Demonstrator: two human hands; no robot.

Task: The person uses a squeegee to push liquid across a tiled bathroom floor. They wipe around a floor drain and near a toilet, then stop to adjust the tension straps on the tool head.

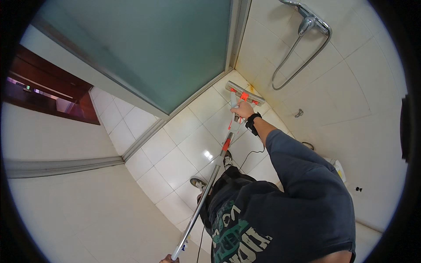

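Observation:
A mop with a steel pole [200,210] and red-orange fittings runs diagonally from the bottom edge up to its flat grey head [245,93], which lies near the corner of the tiled floor. My right hand [243,110], with a black band on its wrist, is closed on the mop's pale frame just behind the head. At the bottom edge, my left hand [170,259] holds the white upper end of the pole; the picture's rim cuts this hand off. The mop head's underside is hidden.
A frosted glass panel [141,49] in a metal frame stands at upper left. A chrome shower mixer [306,26] and its looping hose hang on the tiled wall. A small wall tap [299,113] sits lower. My shoes [198,183] and a thin black cable [251,152] are on the floor.

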